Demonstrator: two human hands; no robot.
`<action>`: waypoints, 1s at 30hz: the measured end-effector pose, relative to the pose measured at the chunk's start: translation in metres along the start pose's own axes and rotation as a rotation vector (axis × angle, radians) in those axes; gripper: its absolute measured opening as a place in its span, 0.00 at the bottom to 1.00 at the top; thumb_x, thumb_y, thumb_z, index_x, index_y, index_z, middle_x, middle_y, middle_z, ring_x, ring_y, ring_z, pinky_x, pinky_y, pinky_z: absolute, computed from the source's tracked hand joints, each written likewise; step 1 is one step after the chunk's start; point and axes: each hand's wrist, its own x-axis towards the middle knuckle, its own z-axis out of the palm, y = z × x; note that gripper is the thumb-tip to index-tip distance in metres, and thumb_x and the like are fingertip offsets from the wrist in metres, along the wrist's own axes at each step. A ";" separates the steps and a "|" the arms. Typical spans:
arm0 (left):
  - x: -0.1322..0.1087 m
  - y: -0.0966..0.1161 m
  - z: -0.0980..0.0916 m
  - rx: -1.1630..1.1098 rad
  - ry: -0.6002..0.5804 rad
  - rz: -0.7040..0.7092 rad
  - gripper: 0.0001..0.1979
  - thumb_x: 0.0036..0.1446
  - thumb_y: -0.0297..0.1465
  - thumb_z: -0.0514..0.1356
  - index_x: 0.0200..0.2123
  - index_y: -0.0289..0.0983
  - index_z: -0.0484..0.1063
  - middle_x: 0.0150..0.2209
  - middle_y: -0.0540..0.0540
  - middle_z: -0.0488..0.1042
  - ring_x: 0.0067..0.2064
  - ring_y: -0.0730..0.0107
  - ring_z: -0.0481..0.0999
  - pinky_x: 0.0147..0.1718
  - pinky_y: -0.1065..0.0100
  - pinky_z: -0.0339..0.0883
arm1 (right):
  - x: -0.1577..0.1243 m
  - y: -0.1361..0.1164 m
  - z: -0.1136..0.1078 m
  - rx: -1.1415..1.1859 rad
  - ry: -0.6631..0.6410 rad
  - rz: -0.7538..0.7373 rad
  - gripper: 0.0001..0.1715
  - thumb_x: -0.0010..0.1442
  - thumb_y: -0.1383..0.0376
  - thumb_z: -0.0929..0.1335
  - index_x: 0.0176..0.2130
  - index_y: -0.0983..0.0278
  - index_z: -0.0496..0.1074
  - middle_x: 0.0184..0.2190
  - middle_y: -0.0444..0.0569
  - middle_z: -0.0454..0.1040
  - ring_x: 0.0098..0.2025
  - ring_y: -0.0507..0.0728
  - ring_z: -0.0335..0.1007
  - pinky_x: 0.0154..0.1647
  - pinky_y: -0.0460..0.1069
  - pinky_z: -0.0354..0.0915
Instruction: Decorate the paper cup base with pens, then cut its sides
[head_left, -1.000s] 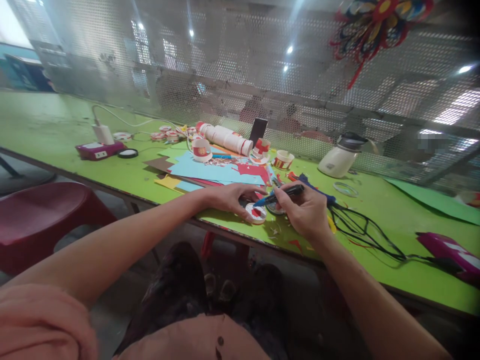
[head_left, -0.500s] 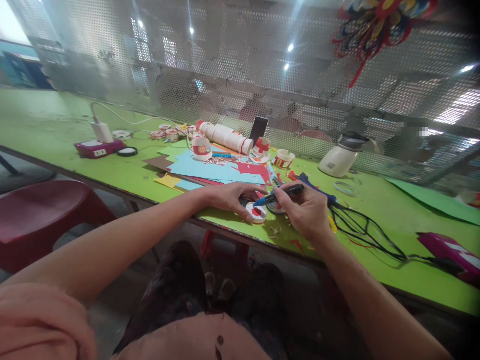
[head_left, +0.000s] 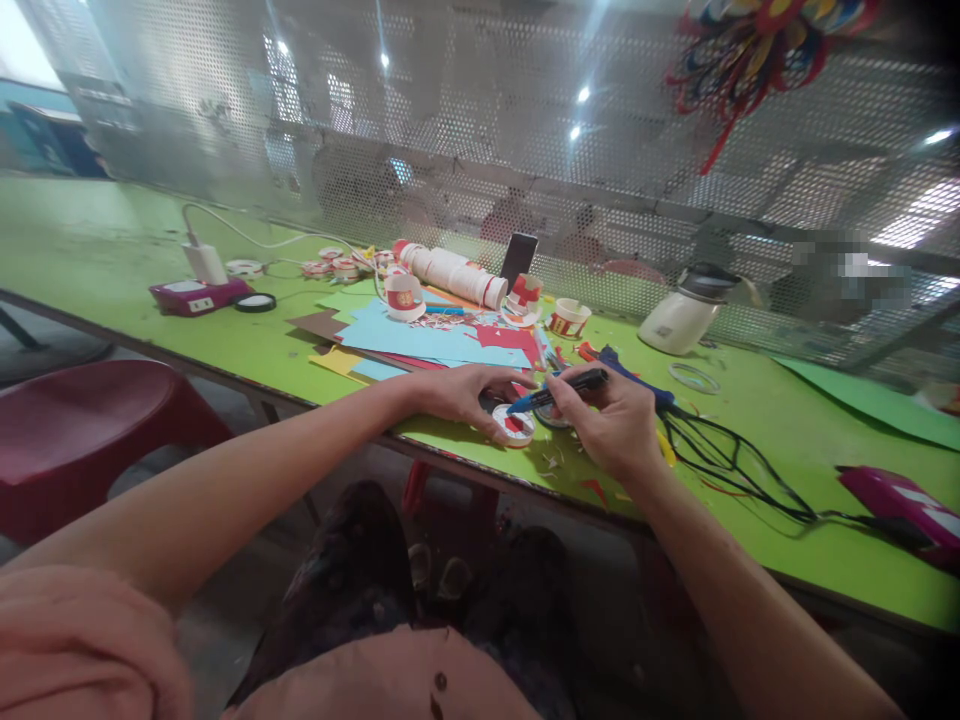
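My left hand [head_left: 457, 392] rests on the table's near edge, with its thumb and fingers curved around a small round white disc [head_left: 523, 438] that bears a red shape in its middle. The disc looks like the cut-off base of a paper cup. Between the fingers of my right hand [head_left: 619, 420] is a blue marker pen [head_left: 541, 398] with a black end, slanting down to the left. Its tip meets or hovers just over the disc's top; I cannot tell which. Behind the pen, partly hidden, lies a round, clear-looking roll [head_left: 553, 416].
Coloured paper sheets [head_left: 420, 343], cut paper cups [head_left: 405, 298] and a stacked cup roll [head_left: 454, 272] lie beyond my hands. A phone [head_left: 519, 262] leans upright. A blue glue gun [head_left: 628, 373] with black cable, a white jug [head_left: 679, 318] and purple power strips [head_left: 196, 298] stand around.
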 end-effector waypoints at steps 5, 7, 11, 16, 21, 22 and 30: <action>0.000 0.000 0.000 0.015 0.011 -0.002 0.41 0.46 0.32 0.70 0.62 0.38 0.59 0.48 0.42 0.74 0.49 0.63 0.73 0.50 0.63 0.64 | 0.001 -0.001 0.000 -0.005 -0.024 0.013 0.12 0.57 0.59 0.70 0.28 0.64 0.72 0.19 0.43 0.72 0.20 0.51 0.66 0.22 0.46 0.63; 0.000 0.001 0.001 0.019 0.013 -0.007 0.41 0.45 0.32 0.70 0.62 0.38 0.59 0.47 0.42 0.74 0.49 0.63 0.72 0.50 0.63 0.64 | 0.001 -0.002 0.000 0.001 -0.029 0.013 0.12 0.57 0.59 0.70 0.28 0.64 0.71 0.18 0.43 0.71 0.19 0.51 0.65 0.21 0.46 0.63; 0.000 0.001 0.002 0.020 0.013 -0.007 0.39 0.46 0.32 0.70 0.61 0.38 0.60 0.44 0.44 0.75 0.47 0.64 0.73 0.47 0.65 0.65 | 0.000 -0.001 0.001 0.004 -0.035 -0.003 0.12 0.57 0.59 0.70 0.28 0.64 0.71 0.19 0.43 0.71 0.20 0.51 0.66 0.22 0.46 0.64; 0.000 0.000 0.000 0.035 0.019 -0.022 0.42 0.45 0.35 0.70 0.62 0.38 0.59 0.46 0.44 0.74 0.48 0.63 0.73 0.46 0.66 0.65 | -0.001 0.000 0.000 0.024 0.055 0.017 0.13 0.57 0.57 0.70 0.28 0.64 0.72 0.18 0.43 0.72 0.19 0.51 0.67 0.22 0.46 0.64; 0.000 0.001 0.000 0.018 0.020 -0.039 0.44 0.44 0.35 0.71 0.63 0.37 0.58 0.49 0.43 0.73 0.50 0.61 0.72 0.48 0.65 0.64 | 0.000 -0.003 -0.001 0.032 0.167 0.033 0.13 0.57 0.58 0.70 0.27 0.64 0.72 0.16 0.42 0.72 0.17 0.51 0.66 0.21 0.46 0.65; 0.000 0.001 0.000 0.012 0.018 -0.039 0.44 0.44 0.34 0.71 0.63 0.36 0.57 0.49 0.42 0.73 0.50 0.61 0.72 0.48 0.65 0.64 | 0.000 -0.004 -0.001 0.021 0.172 0.030 0.13 0.57 0.58 0.70 0.27 0.64 0.72 0.16 0.42 0.72 0.17 0.51 0.66 0.21 0.46 0.64; 0.000 0.000 0.001 -0.002 0.024 -0.009 0.42 0.45 0.33 0.71 0.62 0.37 0.59 0.48 0.42 0.74 0.50 0.62 0.72 0.48 0.66 0.64 | -0.002 -0.008 0.003 -0.011 0.132 0.016 0.13 0.57 0.59 0.70 0.26 0.64 0.71 0.16 0.42 0.70 0.17 0.50 0.64 0.19 0.45 0.61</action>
